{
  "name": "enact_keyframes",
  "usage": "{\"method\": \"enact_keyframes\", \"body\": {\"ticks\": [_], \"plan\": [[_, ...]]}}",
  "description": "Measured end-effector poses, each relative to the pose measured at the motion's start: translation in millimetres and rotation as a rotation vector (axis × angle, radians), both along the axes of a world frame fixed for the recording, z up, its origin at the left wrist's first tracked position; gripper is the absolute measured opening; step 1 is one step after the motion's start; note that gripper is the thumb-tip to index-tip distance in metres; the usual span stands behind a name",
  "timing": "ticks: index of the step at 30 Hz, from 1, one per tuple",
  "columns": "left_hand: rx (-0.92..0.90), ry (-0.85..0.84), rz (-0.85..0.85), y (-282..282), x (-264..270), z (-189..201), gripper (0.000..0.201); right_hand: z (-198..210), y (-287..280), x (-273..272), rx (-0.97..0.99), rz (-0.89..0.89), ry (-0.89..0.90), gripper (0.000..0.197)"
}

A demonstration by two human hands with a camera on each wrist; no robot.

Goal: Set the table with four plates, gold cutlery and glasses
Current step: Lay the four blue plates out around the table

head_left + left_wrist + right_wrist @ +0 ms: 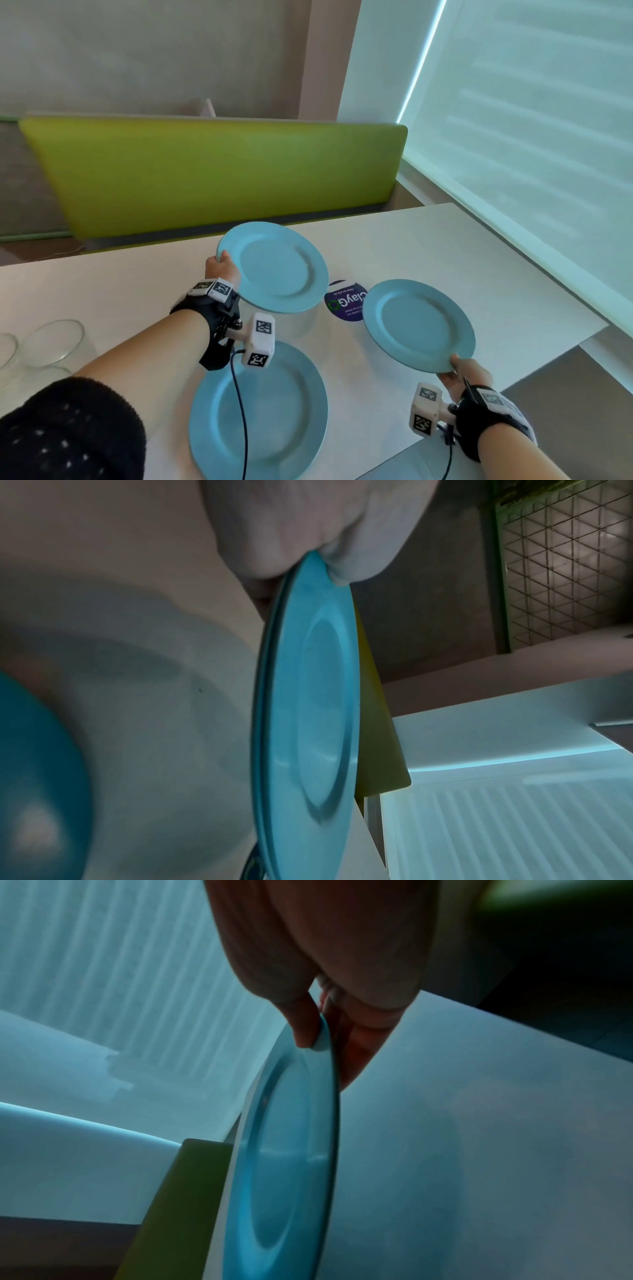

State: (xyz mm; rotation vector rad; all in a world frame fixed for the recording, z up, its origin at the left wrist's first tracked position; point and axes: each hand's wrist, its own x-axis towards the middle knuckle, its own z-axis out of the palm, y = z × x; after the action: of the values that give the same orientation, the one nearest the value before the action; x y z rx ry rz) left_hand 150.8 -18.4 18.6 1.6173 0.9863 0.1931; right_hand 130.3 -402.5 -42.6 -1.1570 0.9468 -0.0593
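smooth blue plates, clear glass bowl

The round purple sticker on the table reads "ClayGo", seen upside down.

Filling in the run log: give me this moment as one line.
left hand: holds blue plate | right hand: holds second blue plate | third blue plate: on table | glasses: at left

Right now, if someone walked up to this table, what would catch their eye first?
Probably the blue plates: the left hand holds one plate by its rim above the white table, and the right hand holds another plate nearer the window side. A third plate lies flat near the front edge, with a bright green bench back behind.
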Motion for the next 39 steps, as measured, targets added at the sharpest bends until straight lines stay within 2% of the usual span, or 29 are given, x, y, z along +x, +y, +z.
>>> {"method": "enact_keyframes", "body": {"ticks": [8, 14, 20, 32, 34, 36, 39], "plan": [[-0.009, 0.009, -0.001, -7.0, 0.5, -0.6, 0.051, -31.4, -10.3, -2.4, -0.002, -0.045, 0.08, 0.039], [-0.01, 0.006, -0.017, -21.5, -2.7, -1.0, 0.05, -38.9, -11.1, -3.9, 0.003, -0.041, 0.098, 0.038], [-0.002, -0.004, -0.022, -30.6, -7.1, 0.0, 0.051, -40.6, -19.4, -11.7, 0.018, 0.01, 0.129, 0.042], [0.027, 0.004, -0.05, -45.7, -10.5, 2.2, 0.05, -48.3, -23.0, -20.9, -0.052, 0.073, 0.194, 0.038], [0.027, 0.005, -0.055, -46.4, -10.4, 2.2, 0.051, -45.6, -21.4, -22.7, -0.075, 0.055, 0.199, 0.044], [0.031, 0.006, -0.054, -47.1, -10.4, 1.5, 0.051, -43.2, -21.1, -23.1, -0.089, 0.053, 0.21, 0.041], [0.034, 0.008, -0.054, -47.7, -9.4, -0.2, 0.05, -40.9, -22.1, -22.0, -0.123, 0.061, 0.22, 0.052]]}}
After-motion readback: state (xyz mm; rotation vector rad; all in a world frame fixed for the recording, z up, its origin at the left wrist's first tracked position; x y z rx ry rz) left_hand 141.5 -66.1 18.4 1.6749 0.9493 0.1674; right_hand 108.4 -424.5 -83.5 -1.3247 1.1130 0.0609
